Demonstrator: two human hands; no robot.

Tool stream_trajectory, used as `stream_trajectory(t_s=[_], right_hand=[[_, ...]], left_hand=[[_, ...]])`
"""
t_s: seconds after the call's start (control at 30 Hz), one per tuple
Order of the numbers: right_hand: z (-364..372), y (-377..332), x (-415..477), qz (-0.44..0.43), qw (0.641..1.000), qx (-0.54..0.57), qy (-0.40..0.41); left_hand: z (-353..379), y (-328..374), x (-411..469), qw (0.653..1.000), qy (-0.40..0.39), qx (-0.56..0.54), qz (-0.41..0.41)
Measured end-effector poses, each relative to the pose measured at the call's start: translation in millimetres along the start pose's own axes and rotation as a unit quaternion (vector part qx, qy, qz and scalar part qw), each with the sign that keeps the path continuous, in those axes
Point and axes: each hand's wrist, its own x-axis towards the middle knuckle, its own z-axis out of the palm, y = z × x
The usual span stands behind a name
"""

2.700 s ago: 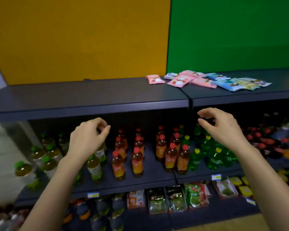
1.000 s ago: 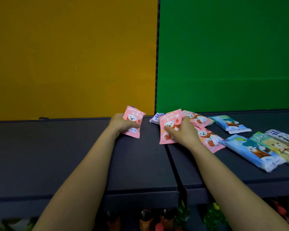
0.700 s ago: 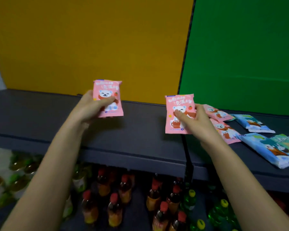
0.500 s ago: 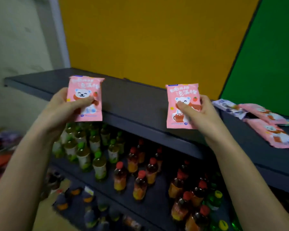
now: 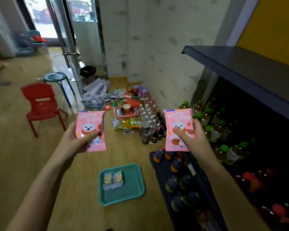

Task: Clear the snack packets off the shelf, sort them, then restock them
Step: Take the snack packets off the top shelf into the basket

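My left hand [image 5: 77, 140] holds one pink bear snack packet [image 5: 91, 121] upright, thumb across its front. My right hand [image 5: 193, 141] holds a second pink bear packet [image 5: 178, 120] the same way. Both packets hang over the wooden floor, away from the dark shelf [image 5: 240, 67] at the upper right. Below and between my hands a teal tray [image 5: 133, 185] lies on the floor with two small pale packets [image 5: 113, 179] side by side in its left half. The other packets on the shelf top are out of view.
Lower shelves at the right hold several drink bottles [image 5: 222, 130]. A pile of goods and bottles [image 5: 137, 117] sits on the floor by the wall. A red child's chair [image 5: 40, 105] and a blue stool [image 5: 57, 77] stand at the left.
My hands picked a pink packet each off the shelf top and carried them away to the left. My view swung from the shelf down to the floor and the teal tray.
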Motion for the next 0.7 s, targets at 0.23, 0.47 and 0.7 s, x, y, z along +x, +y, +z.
stream_trajectory(t_s=[0.23,0.47,0.7], right_hand=[[136.8,76.4,56.0,0.111,0.991,0.047,-0.064],[208.9,162.9,102.2,0.189,0.977,0.016,-0.094],[272.4,314.1,141.3,0.254,0.961,0.006,-0.106]], left_hand=[[-91.6,-88.9,37.2,0.989,0.103,0.006,-0.102],[-107.3,-177.4,88.4,0.976,0.084,0.015,-0.199],[-81.9,-337.2,139.8,0.954,0.077,0.01,-0.289]])
